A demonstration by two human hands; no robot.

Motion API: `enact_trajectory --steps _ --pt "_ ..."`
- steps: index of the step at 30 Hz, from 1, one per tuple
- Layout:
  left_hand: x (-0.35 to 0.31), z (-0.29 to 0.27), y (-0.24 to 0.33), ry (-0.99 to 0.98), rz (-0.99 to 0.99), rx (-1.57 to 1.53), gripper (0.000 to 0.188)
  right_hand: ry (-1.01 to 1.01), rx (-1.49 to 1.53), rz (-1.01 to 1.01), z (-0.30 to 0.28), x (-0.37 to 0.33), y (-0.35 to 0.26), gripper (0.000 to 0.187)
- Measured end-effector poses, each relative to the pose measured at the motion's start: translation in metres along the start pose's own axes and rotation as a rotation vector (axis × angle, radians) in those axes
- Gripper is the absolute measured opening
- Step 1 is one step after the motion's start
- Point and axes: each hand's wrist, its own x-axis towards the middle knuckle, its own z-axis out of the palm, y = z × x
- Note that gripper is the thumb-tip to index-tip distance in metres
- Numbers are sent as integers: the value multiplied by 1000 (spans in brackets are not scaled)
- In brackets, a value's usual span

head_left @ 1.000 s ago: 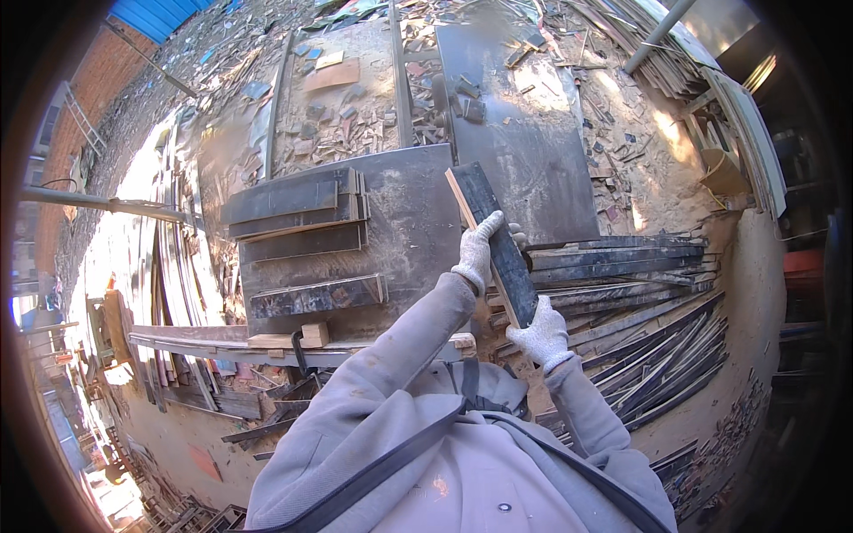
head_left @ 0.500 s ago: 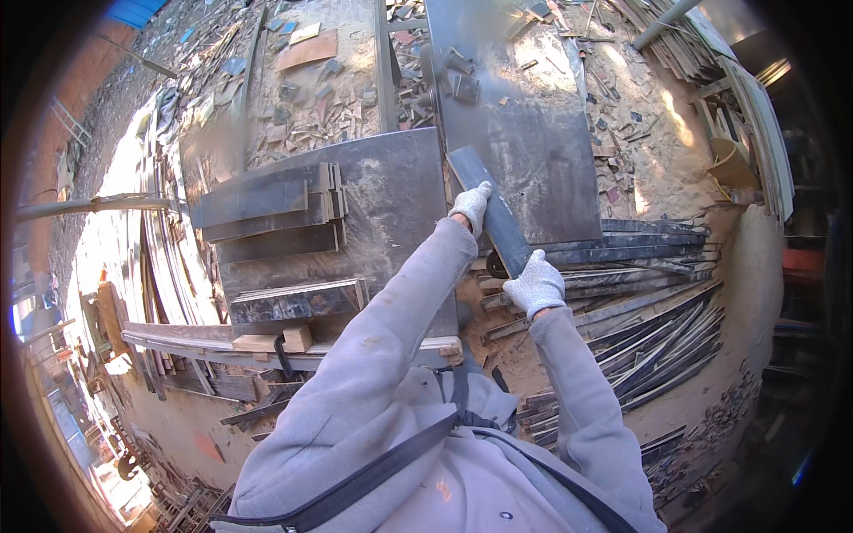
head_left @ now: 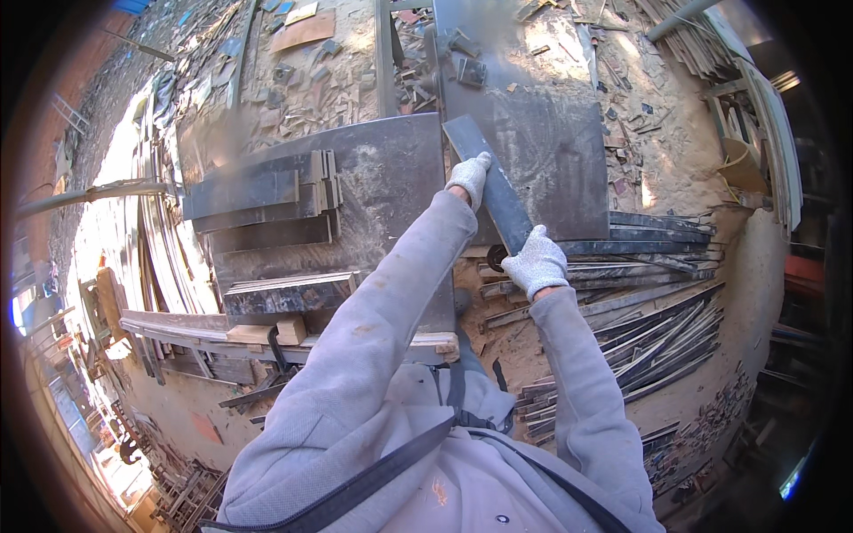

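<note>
A dark, flat board [head_left: 498,185] slants between my two gloved hands, its far end pointing up and left. My left hand [head_left: 469,176], in a pale knit glove, is closed on its left edge near the middle. At its near end, my right hand [head_left: 537,264] grips the board in a matching glove. Beneath and beyond the board lies a large dark panel [head_left: 569,169]. To the left, a stack of dark boards [head_left: 249,195] rests on a dusty tabletop [head_left: 382,191], with another stack of boards [head_left: 289,296] nearer to me.
Bundles of dark strips [head_left: 657,333] lie on the ground at the right. Small wood blocks [head_left: 290,331] sit along the table's near edge rail. Scattered offcuts [head_left: 311,89] cover the ground beyond. Long pale strips [head_left: 169,258] are piled at the far left.
My left hand and the board's far end have shifted slightly up in the picture. Both hands keep their hold; the whole view has also shifted a little.
</note>
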Motion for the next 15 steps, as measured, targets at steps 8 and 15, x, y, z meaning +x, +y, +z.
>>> enact_trajectory --steps 8,15 --pt "9 -6 9 -11 19 161 55 -18 9 0 -8 0 -8 68" --pt "57 -21 -1 1 110 177 53 -17 -1 -57 -3 12 -14 70"
